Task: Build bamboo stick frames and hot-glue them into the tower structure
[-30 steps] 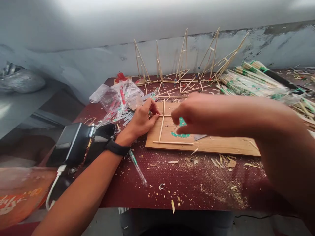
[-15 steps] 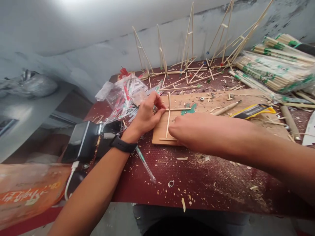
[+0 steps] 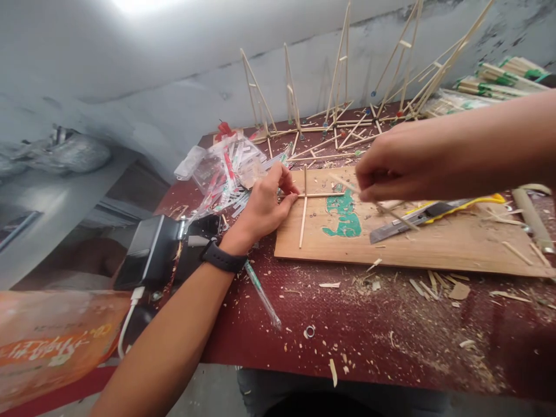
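My left hand (image 3: 273, 204) pinches the left end of a cross of thin wooden sticks (image 3: 303, 220) lying on a wooden board (image 3: 434, 250). One stick of the cross runs sideways; the other points toward me. To the right, above the board, my right hand (image 3: 391, 165) is closed on a loose thin wooden stick (image 3: 343, 182), slanting down to the right and apart from the cross. Below that hand lies a utility knife (image 3: 460, 204) with its blade out. A green patch (image 3: 347, 223) marks the board between my hands.
Standing stick frames (image 3: 343, 69) line the wall. Bundled sticks (image 3: 490, 87) are at the back right. Plastic packaging (image 3: 217, 168) lies at left, near a black box (image 3: 143, 252) with a white cable. A metal ring (image 3: 309, 332) and wood shavings lie on the red tabletop (image 3: 369, 359).
My right hand has lifted from the cross's near end and moved up and right, with the loose stick in it. My left hand keeps its pinch. More of the knife and green patch shows.
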`<state>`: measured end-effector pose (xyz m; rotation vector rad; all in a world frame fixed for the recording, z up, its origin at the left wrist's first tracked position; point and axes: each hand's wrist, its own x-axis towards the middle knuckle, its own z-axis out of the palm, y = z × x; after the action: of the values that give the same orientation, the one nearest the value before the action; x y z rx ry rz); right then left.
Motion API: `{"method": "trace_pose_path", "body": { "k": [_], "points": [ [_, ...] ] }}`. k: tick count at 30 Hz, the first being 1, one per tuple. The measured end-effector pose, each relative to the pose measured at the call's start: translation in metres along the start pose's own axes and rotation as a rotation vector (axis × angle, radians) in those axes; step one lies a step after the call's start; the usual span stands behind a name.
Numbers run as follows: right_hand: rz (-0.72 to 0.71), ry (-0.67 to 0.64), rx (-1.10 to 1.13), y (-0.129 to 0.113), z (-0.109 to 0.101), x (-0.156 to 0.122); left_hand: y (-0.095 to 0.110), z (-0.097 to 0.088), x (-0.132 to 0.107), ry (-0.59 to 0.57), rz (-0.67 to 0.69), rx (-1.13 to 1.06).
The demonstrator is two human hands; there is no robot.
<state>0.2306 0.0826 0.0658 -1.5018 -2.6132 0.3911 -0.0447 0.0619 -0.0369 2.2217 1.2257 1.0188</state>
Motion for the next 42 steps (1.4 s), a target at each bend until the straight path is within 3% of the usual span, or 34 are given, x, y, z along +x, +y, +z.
{"method": "trace_pose_path", "body": {
  "k": [4,9,11,15,17,24,35,38,42],
  "points": [
    [0.102,-0.260,-0.264,0.015,-0.008,0.012,0.000,-0.001,0.000,-0.005,-0.009,0.009],
    [0.149,-0.408,-0.216,0.005,0.003,0.020,0.000,-0.001,0.000,0.008,0.007,0.011],
    [0.124,-0.323,-0.198,-0.001,0.004,0.023,0.000,-0.001,0.000,0.012,0.006,0.011],
    [-0.062,0.027,-0.076,-0.014,0.003,0.024,0.001,0.001,-0.001,0.012,-0.006,-0.008],
    [-0.147,0.118,-0.027,-0.022,0.006,0.025,0.003,0.001,-0.001,-0.001,-0.006,-0.024],
    [-0.237,0.081,-0.033,-0.038,0.029,0.030,0.006,0.001,-0.001,-0.021,-0.002,-0.050],
    [-0.214,0.114,-0.029,-0.054,0.033,0.029,0.004,0.002,-0.001,-0.028,0.009,-0.065],
    [-0.186,0.173,-0.010,-0.049,0.027,0.027,0.003,0.002,-0.001,-0.019,0.016,-0.062],
    [-0.034,0.345,0.000,-0.023,0.005,0.021,0.003,0.001,-0.001,-0.019,0.015,-0.048]
  ]
}}
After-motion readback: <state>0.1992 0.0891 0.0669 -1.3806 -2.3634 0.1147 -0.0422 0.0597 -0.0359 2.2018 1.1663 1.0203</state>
